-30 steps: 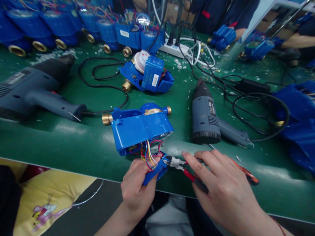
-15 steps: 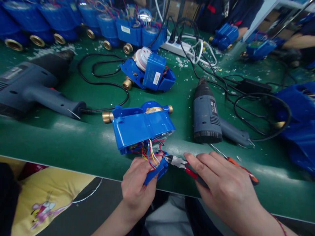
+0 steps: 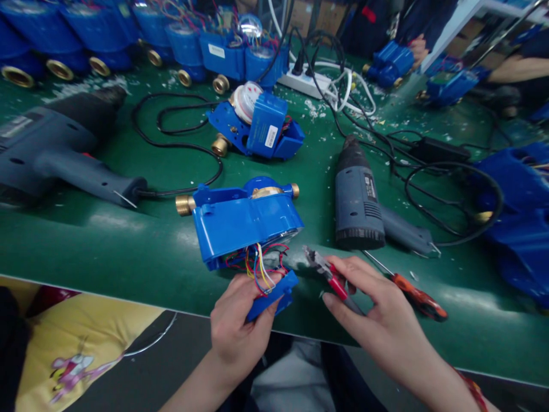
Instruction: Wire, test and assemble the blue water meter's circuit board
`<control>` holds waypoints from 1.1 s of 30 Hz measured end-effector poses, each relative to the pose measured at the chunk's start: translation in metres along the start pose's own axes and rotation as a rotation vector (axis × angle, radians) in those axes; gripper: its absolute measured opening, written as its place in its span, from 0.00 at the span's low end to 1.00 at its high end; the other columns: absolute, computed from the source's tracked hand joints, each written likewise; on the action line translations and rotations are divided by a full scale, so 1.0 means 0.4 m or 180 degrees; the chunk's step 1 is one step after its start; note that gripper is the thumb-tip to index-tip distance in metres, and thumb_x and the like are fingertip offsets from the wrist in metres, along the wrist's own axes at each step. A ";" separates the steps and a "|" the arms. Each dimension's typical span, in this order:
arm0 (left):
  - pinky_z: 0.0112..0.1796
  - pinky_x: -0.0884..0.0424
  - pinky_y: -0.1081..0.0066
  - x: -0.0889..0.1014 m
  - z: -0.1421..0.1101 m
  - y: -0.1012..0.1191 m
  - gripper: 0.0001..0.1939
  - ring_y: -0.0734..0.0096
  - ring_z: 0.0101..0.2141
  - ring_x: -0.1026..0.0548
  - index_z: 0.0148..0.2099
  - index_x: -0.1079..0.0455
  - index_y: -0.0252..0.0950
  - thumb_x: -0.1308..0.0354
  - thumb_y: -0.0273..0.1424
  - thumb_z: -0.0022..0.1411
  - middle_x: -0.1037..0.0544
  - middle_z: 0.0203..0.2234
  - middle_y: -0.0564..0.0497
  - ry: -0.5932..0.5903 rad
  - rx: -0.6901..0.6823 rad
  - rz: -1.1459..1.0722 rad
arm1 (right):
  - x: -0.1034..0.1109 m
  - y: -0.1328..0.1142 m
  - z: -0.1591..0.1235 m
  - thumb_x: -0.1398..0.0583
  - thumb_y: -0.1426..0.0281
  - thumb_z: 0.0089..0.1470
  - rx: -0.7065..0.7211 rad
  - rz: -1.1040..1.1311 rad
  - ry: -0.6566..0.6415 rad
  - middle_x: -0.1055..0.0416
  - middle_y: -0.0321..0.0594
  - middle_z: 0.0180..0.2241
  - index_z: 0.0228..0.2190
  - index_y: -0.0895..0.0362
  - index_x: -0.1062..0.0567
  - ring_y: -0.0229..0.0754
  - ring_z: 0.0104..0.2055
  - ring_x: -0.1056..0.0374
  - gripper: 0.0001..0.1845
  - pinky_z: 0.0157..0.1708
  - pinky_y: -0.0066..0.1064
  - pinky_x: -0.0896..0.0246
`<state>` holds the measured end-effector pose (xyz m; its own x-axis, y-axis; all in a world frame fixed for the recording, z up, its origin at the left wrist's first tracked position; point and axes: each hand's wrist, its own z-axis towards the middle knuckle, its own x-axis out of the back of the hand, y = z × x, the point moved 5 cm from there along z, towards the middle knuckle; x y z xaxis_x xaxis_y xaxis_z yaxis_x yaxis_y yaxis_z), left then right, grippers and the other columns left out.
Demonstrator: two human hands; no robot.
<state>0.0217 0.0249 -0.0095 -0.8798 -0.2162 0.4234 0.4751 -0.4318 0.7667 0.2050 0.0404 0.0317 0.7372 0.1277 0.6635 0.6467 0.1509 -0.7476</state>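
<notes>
My left hand (image 3: 242, 312) is closed around a small blue plastic housing piece (image 3: 274, 294) near the table's front edge. Thin red, yellow, white and blue wires (image 3: 260, 269) run from it into a blue water meter (image 3: 244, 226) with brass threaded ends, which lies just beyond. In my right hand (image 3: 377, 312) is a pair of red-handled cutting pliers (image 3: 330, 277), their metal jaws pointing up and left, apart from the blue piece. An orange-handled screwdriver (image 3: 420, 297) lies beside my right hand, its shaft reaching toward a heat gun.
Heat guns lie at left (image 3: 64, 137) and right (image 3: 360, 194), with black cables around them. A second meter (image 3: 261, 123) sits behind, and several more (image 3: 98, 31) line the back left. A white power strip (image 3: 304, 80) stands at the back. A co-worker's hand (image 3: 418, 50) touches another meter.
My right hand has drawn the pliers away from the blue piece and turned them, so the jaws point more upward. My left hand keeps its hold on the piece.
</notes>
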 end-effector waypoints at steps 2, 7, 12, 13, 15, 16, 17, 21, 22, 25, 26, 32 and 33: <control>0.38 0.25 0.76 -0.001 0.002 -0.006 0.14 0.73 0.35 0.21 0.45 0.27 0.40 0.38 0.21 0.57 0.19 0.35 0.54 -0.0094 0.0113 -0.0147 | -0.011 -0.001 0.004 0.43 0.71 0.57 -0.0114 0.0283 0.0022 0.30 0.37 0.35 0.41 0.55 0.29 0.37 0.36 0.32 0.09 0.35 0.26 0.35; 0.39 0.23 0.73 0.003 0.006 -0.021 0.15 0.70 0.36 0.20 0.43 0.26 0.41 0.37 0.20 0.55 0.18 0.37 0.53 -0.0239 0.0279 -0.0474 | -0.064 -0.021 0.034 0.44 0.70 0.57 -0.0297 0.0916 -0.0148 0.35 0.32 0.27 0.33 0.56 0.32 0.34 0.27 0.39 0.02 0.27 0.24 0.42; 0.40 0.24 0.72 0.009 0.004 -0.030 0.15 0.69 0.37 0.21 0.42 0.24 0.42 0.36 0.20 0.54 0.18 0.36 0.53 -0.0363 0.0305 -0.0701 | -0.093 -0.042 0.061 0.44 0.74 0.54 -0.0235 0.1016 -0.0098 0.36 0.31 0.24 0.29 0.57 0.32 0.33 0.25 0.42 0.03 0.26 0.25 0.47; 0.40 0.24 0.72 0.009 0.002 -0.034 0.15 0.70 0.37 0.21 0.42 0.24 0.43 0.36 0.20 0.54 0.18 0.36 0.53 -0.0366 0.0388 -0.0799 | -0.093 -0.043 0.063 0.45 0.75 0.53 -0.0218 0.1004 -0.0034 0.36 0.31 0.24 0.28 0.57 0.32 0.33 0.25 0.42 0.03 0.26 0.25 0.47; 0.40 0.24 0.74 0.009 -0.002 -0.045 0.14 0.71 0.37 0.21 0.41 0.24 0.43 0.36 0.20 0.54 0.19 0.36 0.53 -0.0298 0.0667 -0.1120 | -0.089 -0.038 0.064 0.46 0.75 0.52 -0.0250 0.1117 0.0101 0.36 0.32 0.24 0.29 0.57 0.32 0.34 0.25 0.41 0.04 0.26 0.25 0.45; 0.40 0.24 0.75 0.008 -0.004 -0.052 0.13 0.71 0.38 0.21 0.40 0.24 0.43 0.35 0.20 0.54 0.19 0.37 0.53 -0.0244 0.0819 -0.1328 | -0.088 -0.031 0.063 0.46 0.75 0.52 -0.0325 0.1261 0.0146 0.36 0.32 0.24 0.29 0.57 0.32 0.34 0.25 0.40 0.04 0.26 0.26 0.44; 0.40 0.24 0.75 0.006 -0.006 -0.058 0.12 0.71 0.39 0.21 0.39 0.24 0.43 0.34 0.21 0.53 0.19 0.36 0.53 -0.0182 0.0959 -0.1544 | -0.088 -0.021 0.060 0.46 0.74 0.52 -0.0429 0.1426 0.0169 0.36 0.33 0.24 0.30 0.57 0.32 0.35 0.25 0.39 0.03 0.26 0.26 0.42; 0.42 0.25 0.76 -0.003 -0.005 -0.071 0.11 0.72 0.42 0.23 0.36 0.25 0.43 0.30 0.26 0.50 0.19 0.32 0.54 -0.0038 0.1236 -0.2359 | -0.090 0.004 0.041 0.44 0.69 0.51 -0.0678 0.1981 0.0091 0.35 0.35 0.26 0.32 0.57 0.32 0.36 0.27 0.37 0.05 0.29 0.29 0.38; 0.41 0.25 0.77 -0.006 -0.003 -0.071 0.11 0.73 0.40 0.23 0.36 0.25 0.43 0.29 0.28 0.49 0.19 0.31 0.54 -0.0018 0.1296 -0.2555 | -0.093 0.003 0.035 0.44 0.69 0.51 -0.0658 0.2079 0.0016 0.34 0.36 0.28 0.33 0.57 0.32 0.37 0.29 0.36 0.06 0.30 0.30 0.37; 0.38 0.25 0.79 -0.015 0.003 -0.064 0.12 0.75 0.38 0.23 0.35 0.25 0.43 0.27 0.32 0.47 0.21 0.29 0.54 0.0063 0.1504 -0.3096 | -0.110 -0.018 0.017 0.43 0.67 0.54 -0.0549 0.2398 -0.0337 0.33 0.39 0.34 0.37 0.57 0.33 0.39 0.36 0.35 0.09 0.36 0.30 0.36; 0.38 0.25 0.78 -0.018 0.004 -0.060 0.13 0.75 0.37 0.23 0.34 0.25 0.43 0.27 0.33 0.46 0.21 0.29 0.55 0.0093 0.1575 -0.3262 | -0.115 -0.028 0.011 0.43 0.67 0.54 -0.0506 0.2457 -0.0428 0.33 0.39 0.36 0.38 0.57 0.33 0.39 0.38 0.35 0.09 0.38 0.31 0.36; 0.40 0.24 0.72 -0.027 0.001 -0.044 0.11 0.72 0.37 0.23 0.35 0.25 0.42 0.35 0.42 0.55 0.23 0.35 0.54 0.0002 0.1910 -0.3855 | -0.128 -0.053 -0.001 0.43 0.72 0.54 -0.0434 0.2435 -0.0556 0.35 0.33 0.33 0.36 0.55 0.34 0.36 0.34 0.39 0.06 0.34 0.27 0.39; 0.40 0.24 0.72 -0.023 0.001 -0.042 0.08 0.72 0.38 0.23 0.35 0.25 0.41 0.36 0.40 0.57 0.22 0.36 0.54 -0.0030 0.1993 -0.3833 | -0.124 -0.051 0.002 0.43 0.73 0.54 -0.0400 0.2392 -0.0524 0.35 0.32 0.32 0.36 0.54 0.34 0.35 0.33 0.39 0.06 0.34 0.26 0.40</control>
<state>0.0218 0.0347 -0.0262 -0.7526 0.0168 -0.6583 -0.6521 0.1205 0.7485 0.1551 0.0316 0.0141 0.9543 0.2970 -0.0341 0.0097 -0.1447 -0.9894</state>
